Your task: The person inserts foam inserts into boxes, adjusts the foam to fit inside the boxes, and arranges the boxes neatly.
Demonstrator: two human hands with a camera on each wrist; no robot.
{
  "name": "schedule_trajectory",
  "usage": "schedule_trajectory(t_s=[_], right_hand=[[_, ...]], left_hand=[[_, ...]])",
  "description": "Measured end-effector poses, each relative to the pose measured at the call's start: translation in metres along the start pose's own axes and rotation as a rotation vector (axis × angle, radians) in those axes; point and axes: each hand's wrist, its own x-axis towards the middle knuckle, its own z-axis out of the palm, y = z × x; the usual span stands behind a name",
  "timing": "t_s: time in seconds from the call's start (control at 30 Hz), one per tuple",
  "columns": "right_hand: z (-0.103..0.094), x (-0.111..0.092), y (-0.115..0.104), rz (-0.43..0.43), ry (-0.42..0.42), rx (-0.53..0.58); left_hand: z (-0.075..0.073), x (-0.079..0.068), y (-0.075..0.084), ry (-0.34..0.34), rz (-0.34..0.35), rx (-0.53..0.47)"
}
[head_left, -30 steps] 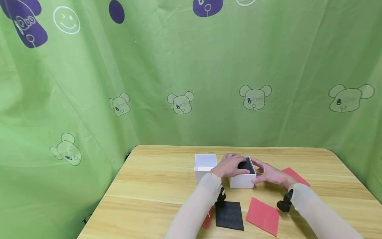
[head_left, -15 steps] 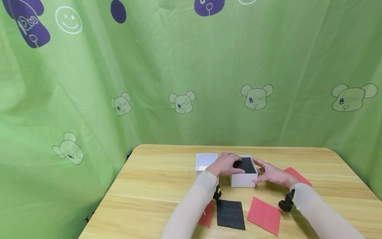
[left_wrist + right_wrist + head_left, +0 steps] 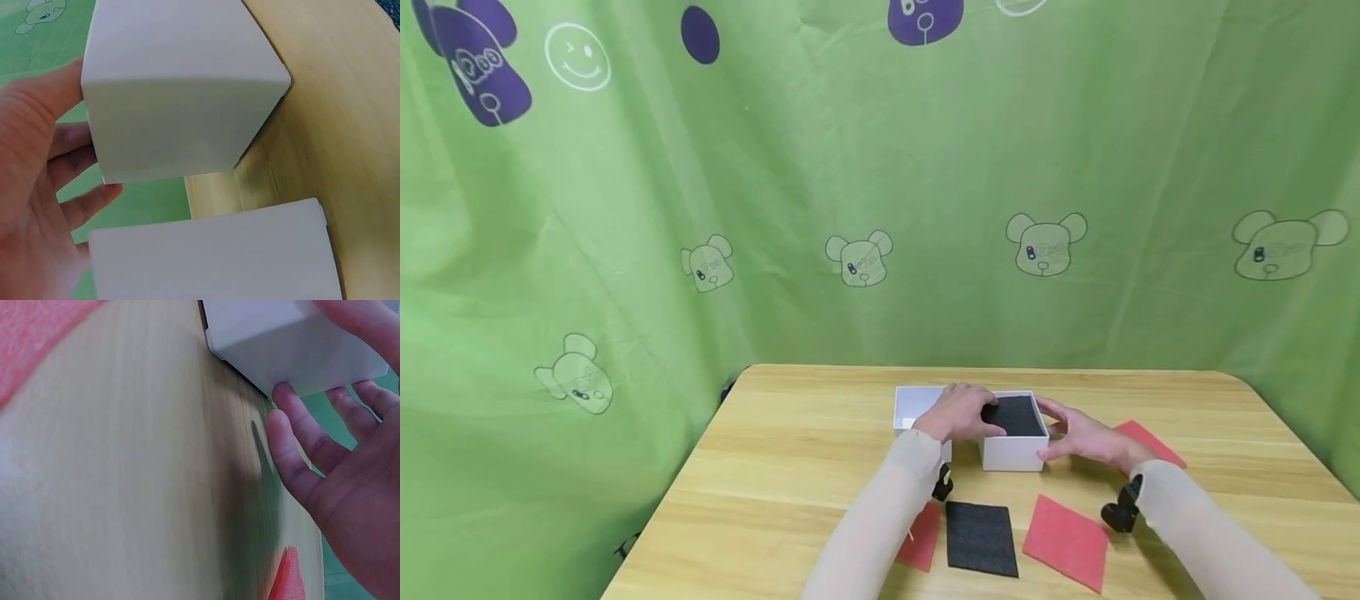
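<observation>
White box (image 3: 1015,455), open end upward

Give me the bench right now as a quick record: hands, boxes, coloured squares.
left hand: over the right box's left rim, beside the black square inside; grip unclear
right hand: holding the right box's right side
right box: open-topped, inner black square near its rim
left box: open-topped, partly hidden by the left arm
loose black square: flat on the table
red squares: three on the table, one partly behind the left sleeve
</observation>
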Motion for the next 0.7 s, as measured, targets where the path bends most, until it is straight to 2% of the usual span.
schedule_trajectory(t_s=[0.23, 0.47, 0.7], right_hand=[[0.0010, -0.0009, 0.0011, 0.011, -0.002, 0.028], [-0.0014, -0.0001, -0.0008, 0.005, 0.007, 0.001], [-0.0009, 0.0009, 0.0025, 0.004, -0.003, -0.008]], left_hand=[[-0.0019, -0.0026, -0.0022, 0.005, 0.007, 0.006], [-0.0009, -0.0012, -0.0053, 0.016, -0.006, -0.026], [0.0045, 0.0049, -0.0023, 0.024, 0.067, -0.011]])
